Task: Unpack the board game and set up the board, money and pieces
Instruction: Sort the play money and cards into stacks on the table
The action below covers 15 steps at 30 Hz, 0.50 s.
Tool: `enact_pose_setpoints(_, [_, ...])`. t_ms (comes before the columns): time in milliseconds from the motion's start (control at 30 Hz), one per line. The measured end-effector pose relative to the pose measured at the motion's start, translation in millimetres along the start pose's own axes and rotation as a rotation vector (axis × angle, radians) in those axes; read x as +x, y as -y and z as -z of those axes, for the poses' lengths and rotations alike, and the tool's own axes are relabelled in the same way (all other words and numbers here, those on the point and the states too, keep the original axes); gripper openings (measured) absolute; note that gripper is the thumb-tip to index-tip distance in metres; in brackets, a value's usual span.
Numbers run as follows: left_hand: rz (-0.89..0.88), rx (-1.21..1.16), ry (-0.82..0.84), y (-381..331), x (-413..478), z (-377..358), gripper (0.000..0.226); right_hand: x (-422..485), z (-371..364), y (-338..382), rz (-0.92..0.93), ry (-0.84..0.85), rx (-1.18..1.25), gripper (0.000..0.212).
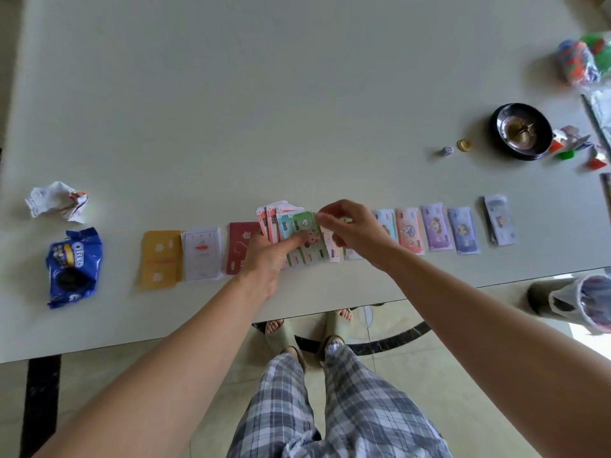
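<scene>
My left hand [264,259] holds a fanned bundle of play money [287,223] above the table's near edge, thumb pressed on a green note. My right hand [350,229] pinches the top edge of that fan. To the right lie sorted money stacks in a row: light blue [385,223], pink [410,231], lilac [436,226], purple [463,231] and a pale one [499,219]. To the left lie a yellow card pile [162,257], a white card pile [202,252] and a red card pile [239,246].
On the white table [264,110]: a die [447,150], a gold coin [464,145], a black roulette wheel [521,130], coloured small pieces [568,147], bagged chips [578,62], crumpled paper [58,201], an Oreo packet [74,266]. A bin [591,302] stands at right.
</scene>
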<state>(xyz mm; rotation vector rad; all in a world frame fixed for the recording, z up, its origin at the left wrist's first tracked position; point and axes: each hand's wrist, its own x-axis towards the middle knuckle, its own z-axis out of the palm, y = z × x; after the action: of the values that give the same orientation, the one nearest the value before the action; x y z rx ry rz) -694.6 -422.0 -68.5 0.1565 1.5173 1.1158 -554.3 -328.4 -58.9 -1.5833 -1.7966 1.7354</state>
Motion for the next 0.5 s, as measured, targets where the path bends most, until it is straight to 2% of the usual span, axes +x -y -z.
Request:
enact_pose_setpoints(67, [0.008,-0.020,0.045,-1,0,-10,0.015,-3,7,-2,0.008,0.079,-0.056,0.006])
enact_pose_setpoints(233, [0.074,-0.080,0.124,-5,-1,-37,0.012,-8,38,-14,-0.079,-0.063,0.084,0.008])
enact_pose_setpoints(333, [0.028,-0.025,0.036,-2,0,-46,0.018,-12,59,-24,-0.119,-0.160,0.144,0.009])
enact_pose_setpoints(500, [-0.024,0.038,-0.077,7,4,-50,0.017,-10,64,-42,-0.164,-0.193,-0.094,0.014])
